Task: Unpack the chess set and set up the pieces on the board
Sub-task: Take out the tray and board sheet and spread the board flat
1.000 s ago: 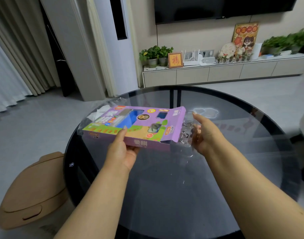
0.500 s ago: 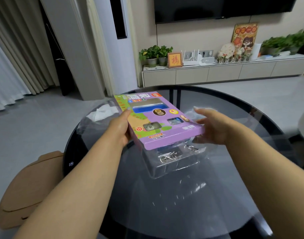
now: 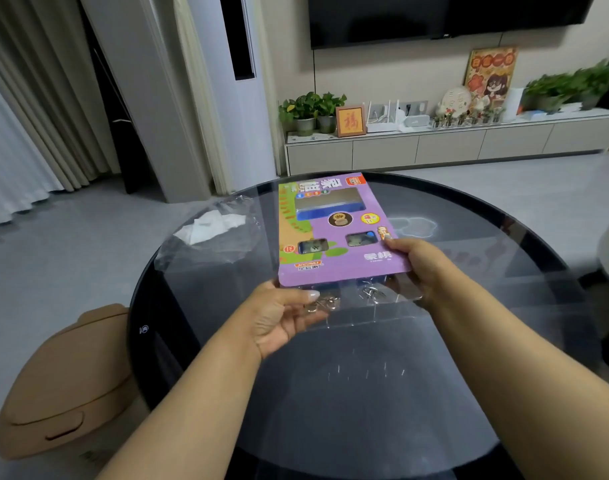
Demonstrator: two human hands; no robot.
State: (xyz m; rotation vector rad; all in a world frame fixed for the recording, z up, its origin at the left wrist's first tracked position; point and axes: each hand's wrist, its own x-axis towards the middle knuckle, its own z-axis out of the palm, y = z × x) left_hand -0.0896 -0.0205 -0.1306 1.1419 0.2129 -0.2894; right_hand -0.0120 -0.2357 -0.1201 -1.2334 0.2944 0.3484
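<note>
Head view shows the chess set box (image 3: 334,233), a flat purple cardboard rectangle printed with green and orange cartoon art, clear windows and Chinese lettering. It is held above the round, dark glass table (image 3: 504,341), its long axis running away from the person, top edge toward the far rim and tilted face-up. Small metal pieces (image 3: 325,303) glint inside clear plastic at the near edge, under the box. The left hand (image 3: 282,317) pinches the near left corner, thumb on top over the plastic. The right hand (image 3: 420,268) grips the near right corner, thumb on the printed face. A crumpled clear plastic bag (image 3: 209,230) lies on the table, left of the box.
</note>
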